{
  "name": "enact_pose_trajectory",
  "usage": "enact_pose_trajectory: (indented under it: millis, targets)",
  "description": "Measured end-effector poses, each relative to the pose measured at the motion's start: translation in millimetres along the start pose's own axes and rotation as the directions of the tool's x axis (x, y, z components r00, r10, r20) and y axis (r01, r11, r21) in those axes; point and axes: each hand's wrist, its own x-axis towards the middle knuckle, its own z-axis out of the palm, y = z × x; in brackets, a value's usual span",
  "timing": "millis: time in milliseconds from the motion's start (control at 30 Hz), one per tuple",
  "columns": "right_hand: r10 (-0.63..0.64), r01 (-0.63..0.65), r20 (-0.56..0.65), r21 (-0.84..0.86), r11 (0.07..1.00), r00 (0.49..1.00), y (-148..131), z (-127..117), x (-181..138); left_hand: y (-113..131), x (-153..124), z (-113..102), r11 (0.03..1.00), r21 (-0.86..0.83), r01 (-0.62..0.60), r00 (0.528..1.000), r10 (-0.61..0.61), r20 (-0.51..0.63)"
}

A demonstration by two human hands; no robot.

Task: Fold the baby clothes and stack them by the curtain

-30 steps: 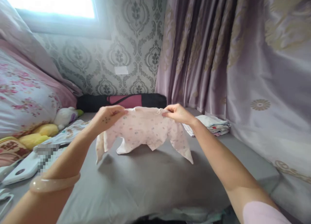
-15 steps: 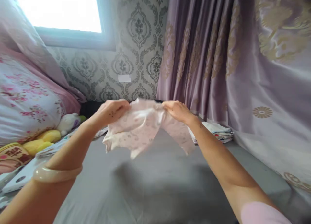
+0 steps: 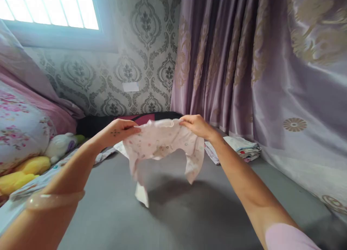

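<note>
A small pale pink printed garment (image 3: 159,141), which looks like baby pants, hangs stretched between my two hands above the grey bed sheet (image 3: 173,221). My left hand (image 3: 119,132) pinches its upper left edge between thumb and fingers. On the other side, my right hand (image 3: 196,126) is closed on the upper right edge. Two leg-like ends dangle below, the left one lower and close to the sheet. The garment's shadow falls on the bed under it.
Folded clothes (image 3: 244,148) lie in a stack at the right. To the left are a white plush toy (image 3: 61,147), a yellow plush (image 3: 32,166), other laid-out cloth (image 3: 54,174) and a floral pillow (image 3: 18,123). Purple curtains (image 3: 217,62) hang behind and at right.
The garment has swung from a blurred, raised position to hanging down with its leg ends lower. Both hands keep their hold on it. The view has shifted slightly to the right.
</note>
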Motion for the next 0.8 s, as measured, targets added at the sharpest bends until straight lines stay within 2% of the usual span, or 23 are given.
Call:
enact_pose_trajectory:
  millis: [100, 200, 333, 433, 533, 600, 667, 800]
  targets:
    - [0.024, -0.021, -0.039, 0.082, 0.996, 0.999, 10, -1, 9, -15, 9, -1, 0.995, -0.095, 0.043, 0.995, -0.050, -0.081]
    - [0.022, -0.024, 0.033, 0.086, 0.996, 0.999, 19, 1, 17, -30, 18, 4, 0.990, -0.124, 0.074, 0.997, -0.073, 0.011]
    - [0.049, -0.048, -0.024, 0.048, 0.998, 0.999, 32, 11, 24, -46, 29, 25, 0.970, -0.227, 0.090, 0.996, -0.092, 0.003]
    - [0.080, -0.086, -0.109, -0.046, 0.995, 0.991, 39, 23, 27, -52, 35, 40, 0.971, -0.227, 0.080, 0.991, -0.101, -0.084]
    - [0.082, -0.119, -0.222, -0.156, 0.981, 0.972, 41, 34, 29, -50, 37, 49, 0.999, -0.043, 0.028, 0.964, -0.038, -0.262]
    - [0.035, -0.107, -0.302, -0.226, 0.968, 0.953, 36, 40, 26, -44, 33, 50, 0.984, 0.178, -0.010, 0.914, 0.081, -0.398]
    - [-0.046, -0.074, -0.367, -0.308, 0.948, 0.929, 29, 43, 18, -37, 23, 47, 0.921, 0.386, -0.048, 0.835, 0.249, -0.491]
    - [-0.226, 0.001, -0.383, -0.507, 0.862, 0.896, 7, 38, -8, -27, -10, 33, 0.757, 0.650, -0.074, 0.663, 0.524, -0.535]
